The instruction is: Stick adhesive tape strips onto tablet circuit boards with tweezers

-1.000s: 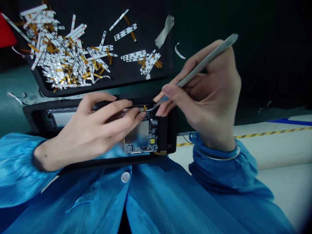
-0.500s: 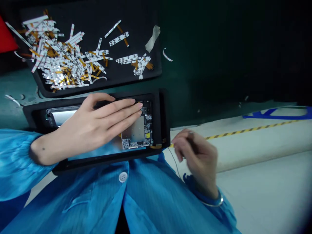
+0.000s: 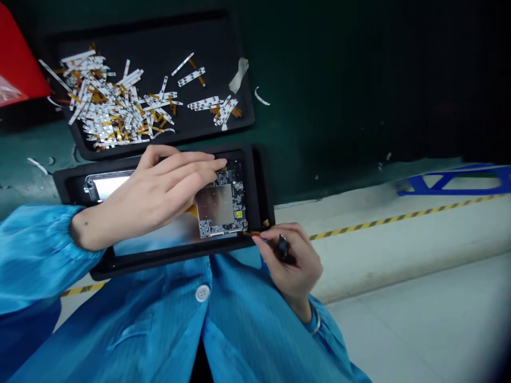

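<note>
My left hand (image 3: pixel 155 197) lies over the upper part of an opened tablet, its fingers stretched out and their tips at the top edge of the green-black circuit board (image 3: pixel 215 205). The board carries a silvery shield plate and a small yellow label. Thumb and index finger of my right hand (image 3: pixel 293 260) pinch the end of an orange flex cable (image 3: pixel 252 233) at the board's lower right corner. A dark, shiny slim object (image 3: pixel 283 246) is tucked in the same hand; its kind is unclear. The tablet sits in a black tray (image 3: pixel 179 254), its left part partly hidden by my hand.
Behind, a larger black tray (image 3: pixel 207 37) holds a heap of white strips with orange flex tails (image 3: pixel 107 106) and a crumpled piece of tape (image 3: pixel 238 75). A red container (image 3: pixel 19 64) stands at the far left. Beyond the table edge lies yellow-black floor tape (image 3: pixel 399 217).
My right hand has moved left to the board's corner and closed on the flex cable. The fingers of my left hand have drawn back slightly, uncovering more of the board. The view has shifted a little.
</note>
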`<state>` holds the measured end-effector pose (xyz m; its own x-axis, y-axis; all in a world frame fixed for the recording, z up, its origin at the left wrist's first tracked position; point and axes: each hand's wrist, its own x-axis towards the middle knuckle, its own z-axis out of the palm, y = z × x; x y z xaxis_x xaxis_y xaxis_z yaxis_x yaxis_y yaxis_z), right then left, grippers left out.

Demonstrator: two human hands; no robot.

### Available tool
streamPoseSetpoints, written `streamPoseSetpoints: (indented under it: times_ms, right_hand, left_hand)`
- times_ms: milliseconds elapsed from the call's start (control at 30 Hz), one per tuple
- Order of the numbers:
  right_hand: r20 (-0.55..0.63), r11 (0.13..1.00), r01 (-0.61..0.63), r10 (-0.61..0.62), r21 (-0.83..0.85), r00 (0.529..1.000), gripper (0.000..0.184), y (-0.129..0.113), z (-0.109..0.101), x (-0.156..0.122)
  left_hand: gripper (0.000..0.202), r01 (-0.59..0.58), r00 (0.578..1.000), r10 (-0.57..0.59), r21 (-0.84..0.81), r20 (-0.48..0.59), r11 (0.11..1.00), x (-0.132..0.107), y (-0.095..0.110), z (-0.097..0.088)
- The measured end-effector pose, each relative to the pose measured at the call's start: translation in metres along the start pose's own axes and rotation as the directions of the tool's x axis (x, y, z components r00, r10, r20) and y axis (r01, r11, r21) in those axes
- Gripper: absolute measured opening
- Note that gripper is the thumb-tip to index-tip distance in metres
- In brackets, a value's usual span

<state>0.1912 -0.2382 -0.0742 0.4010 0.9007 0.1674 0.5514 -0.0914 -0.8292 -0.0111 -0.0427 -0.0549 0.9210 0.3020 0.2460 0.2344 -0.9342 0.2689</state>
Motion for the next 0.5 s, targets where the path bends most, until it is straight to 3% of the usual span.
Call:
streamPoseSetpoints:
  times_ms: [133, 300, 367, 500]
  right_hand:
    - [-0.023, 0.993, 0.116, -0.116, 0.010, 0.993, 0.015, 0.000, 0.006, 0.001]
    - [0.015, 0.942, 0.329, -0.329, -0.062, 0.944, 0.014, 0.002, 0.011, 0.007]
    - [0.045, 0.896, 0.426, -0.424, -0.129, 0.905, 0.015, 0.005, 0.011, 0.009]
    - [0.077, 0.819, 0.535, -0.532, -0.206, 0.843, 0.013, 0.008, 0.008, 0.012]
  left_hand:
    - [0.023, -0.100, 0.994, 0.095, 0.140, 0.045, 0.985, 0.000, 0.003, -0.001]
    - [0.028, -0.143, 0.985, 0.127, 0.146, 0.116, 0.979, -0.002, -0.001, -0.005]
    - [0.032, -0.090, 0.992, 0.082, 0.082, 0.097, 0.993, -0.004, -0.004, -0.008]
    - [0.030, 0.121, 0.993, -0.120, -0.054, 0.019, 0.991, -0.001, -0.003, -0.018]
